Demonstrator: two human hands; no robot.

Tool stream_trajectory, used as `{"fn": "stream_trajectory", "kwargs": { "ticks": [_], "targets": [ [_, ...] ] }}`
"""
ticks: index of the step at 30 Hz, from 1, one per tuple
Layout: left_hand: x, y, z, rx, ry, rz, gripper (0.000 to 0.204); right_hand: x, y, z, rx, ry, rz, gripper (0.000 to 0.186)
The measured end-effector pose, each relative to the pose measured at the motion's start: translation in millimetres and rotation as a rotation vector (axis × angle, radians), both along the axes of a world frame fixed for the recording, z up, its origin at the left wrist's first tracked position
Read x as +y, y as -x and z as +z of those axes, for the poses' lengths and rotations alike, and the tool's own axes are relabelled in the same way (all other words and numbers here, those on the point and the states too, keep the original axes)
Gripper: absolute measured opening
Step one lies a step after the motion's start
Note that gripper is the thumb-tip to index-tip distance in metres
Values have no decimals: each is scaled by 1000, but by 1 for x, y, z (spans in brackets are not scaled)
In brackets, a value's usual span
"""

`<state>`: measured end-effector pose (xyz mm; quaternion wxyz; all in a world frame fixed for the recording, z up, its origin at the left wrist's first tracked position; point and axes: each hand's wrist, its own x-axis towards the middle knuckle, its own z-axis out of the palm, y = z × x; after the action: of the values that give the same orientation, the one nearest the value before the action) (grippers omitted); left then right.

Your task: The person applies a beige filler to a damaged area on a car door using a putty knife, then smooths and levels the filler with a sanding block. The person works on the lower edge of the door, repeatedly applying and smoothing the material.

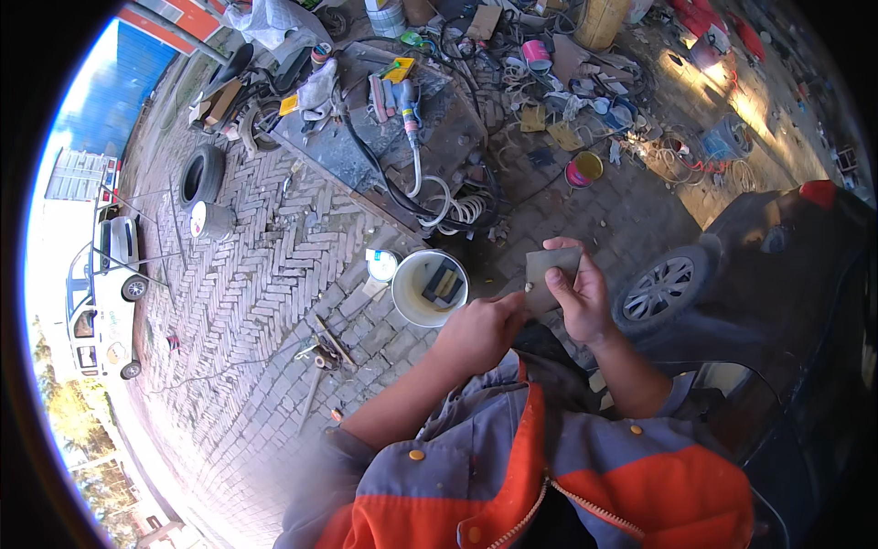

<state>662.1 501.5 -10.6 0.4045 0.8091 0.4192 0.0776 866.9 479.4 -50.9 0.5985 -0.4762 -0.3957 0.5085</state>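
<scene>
My right hand [590,297] grips a thin, flat, grey square plate [551,268], thumb on its face and fingers behind it. A small cream-coloured dab [529,286] shows at the plate's left edge. My left hand [480,334] is closed beside that edge, its fingertips close to the dab; what it holds, if anything, is hidden. Just beyond my left hand stands a white bucket [400,297] with dark, block-like pieces inside. A small white tub [382,264] sits next to the bucket.
A dark car with a silver wheel [663,285] stands close on my right. Ahead is a cluttered low metal table [366,169] with hoses and a power tool [410,114]. A pink tin [583,169] and a loose tyre [201,176] stand on the paving. Metal tools [322,357] lie left.
</scene>
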Motion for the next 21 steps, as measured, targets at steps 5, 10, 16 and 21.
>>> {"fn": "stream_trajectory", "kwargs": {
  "ticks": [5,10,16,21],
  "targets": [
    [-5,58,-9,-465,580,417,32,19,11,34,-13,-144,-25,26],
    [-18,102,-17,-828,598,520,32,20,75,48,-49,-1,333,27],
    [-39,166,-44,-1002,587,679,31,59,134,37,-167,23,580,27],
    [-66,197,-43,-1015,443,1030,30,89,207,30,-136,225,1002,30]
  ]
}}
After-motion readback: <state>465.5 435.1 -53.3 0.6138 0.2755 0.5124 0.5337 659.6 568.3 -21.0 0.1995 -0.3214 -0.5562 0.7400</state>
